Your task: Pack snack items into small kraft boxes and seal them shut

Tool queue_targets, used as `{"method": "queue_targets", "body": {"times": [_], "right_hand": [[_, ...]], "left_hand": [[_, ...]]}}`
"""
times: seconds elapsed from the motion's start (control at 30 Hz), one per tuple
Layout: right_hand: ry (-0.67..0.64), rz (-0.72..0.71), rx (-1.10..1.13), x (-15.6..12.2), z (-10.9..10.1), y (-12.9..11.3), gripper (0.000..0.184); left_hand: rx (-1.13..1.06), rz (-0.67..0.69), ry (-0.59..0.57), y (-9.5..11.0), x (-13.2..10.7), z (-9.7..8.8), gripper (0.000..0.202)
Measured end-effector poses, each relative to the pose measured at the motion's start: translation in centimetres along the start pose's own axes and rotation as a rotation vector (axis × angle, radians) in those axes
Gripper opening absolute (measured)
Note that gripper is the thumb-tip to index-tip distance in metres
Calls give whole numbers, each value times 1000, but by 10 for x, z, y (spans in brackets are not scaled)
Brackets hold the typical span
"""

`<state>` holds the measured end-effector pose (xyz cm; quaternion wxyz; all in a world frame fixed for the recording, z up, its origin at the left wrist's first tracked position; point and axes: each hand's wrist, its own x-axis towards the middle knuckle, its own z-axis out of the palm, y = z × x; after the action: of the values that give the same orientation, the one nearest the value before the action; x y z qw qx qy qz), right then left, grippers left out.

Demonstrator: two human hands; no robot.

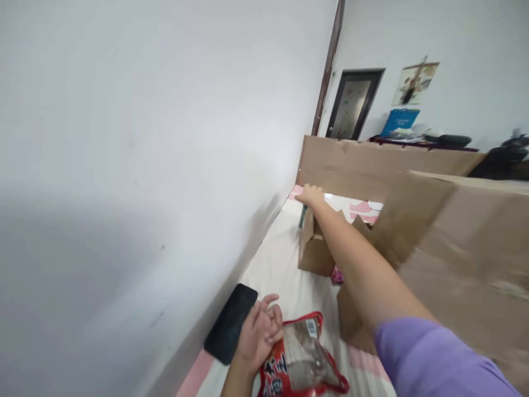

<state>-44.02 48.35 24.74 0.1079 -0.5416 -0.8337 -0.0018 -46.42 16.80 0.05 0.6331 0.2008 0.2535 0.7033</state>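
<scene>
My left hand point(262, 331) rests palm up with loosely curled, parted fingers, holding nothing. It lies between a black phone point(231, 322) and a red-edged food packet point(303, 355) with a clear window, touching the packet's left edge. My right hand point(311, 194) reaches far forward, its fingers bent around the top of a slim teal object point(303, 216); its kind cannot be made out. That object stands beside a small open cardboard box point(316, 256), partly hidden by my right forearm.
A white wall point(165, 165) runs along the left. A large cardboard box point(463, 248) fills the right, and a cardboard panel point(372, 165) closes the far side. A pink item point(337, 275) shows by the small box. Beneath lies a white and pink sheet point(273, 264).
</scene>
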Motion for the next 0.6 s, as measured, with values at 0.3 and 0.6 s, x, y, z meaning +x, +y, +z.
{"method": "queue_targets", "body": {"times": [0.3,0.6], "right_hand": [[-14,146,52,64,52,44,87],[526,-67,238,-35,-2,-18,78]], "left_hand": [[-188,-81,-69,-10,3,11,39],[79,66,70,-1,9,13,44]]}}
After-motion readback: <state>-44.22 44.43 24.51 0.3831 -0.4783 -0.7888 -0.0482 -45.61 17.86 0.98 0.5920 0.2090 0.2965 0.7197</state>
